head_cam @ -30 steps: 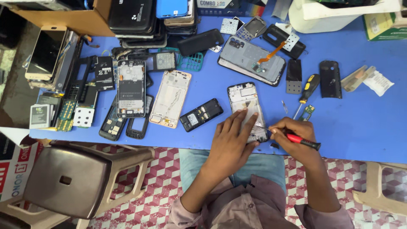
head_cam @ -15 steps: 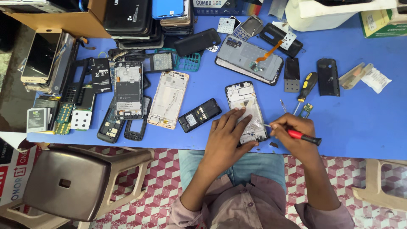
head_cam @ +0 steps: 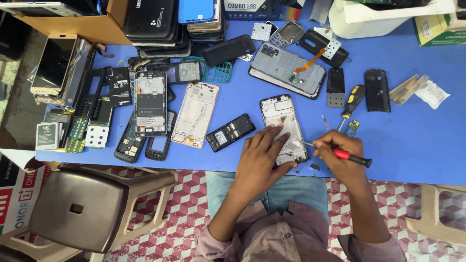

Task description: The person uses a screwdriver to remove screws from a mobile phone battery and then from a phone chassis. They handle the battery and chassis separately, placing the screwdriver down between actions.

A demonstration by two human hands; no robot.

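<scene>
While pinned flat: opened phone frame (head_cam: 284,127), bare silvery insides.

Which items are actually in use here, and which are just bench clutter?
In use: left hand pressing down the opened phone frame; right hand holding the red-handled screwdriver, tip at the frame's right edge.

Lying about: yellow-and-black screwdriver, small black keypad phone, gold phone frame, grey back cover with orange flex cable, batteries, cardboard box.

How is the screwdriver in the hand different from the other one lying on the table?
The red-handled screwdriver is gripped in the right hand, tip at the opened phone; the yellow-and-black screwdriver lies loose on the blue table. The red one looks slimmer; the yellow-and-black one's handle is chunkier. Both have thin metal shafts.
</scene>
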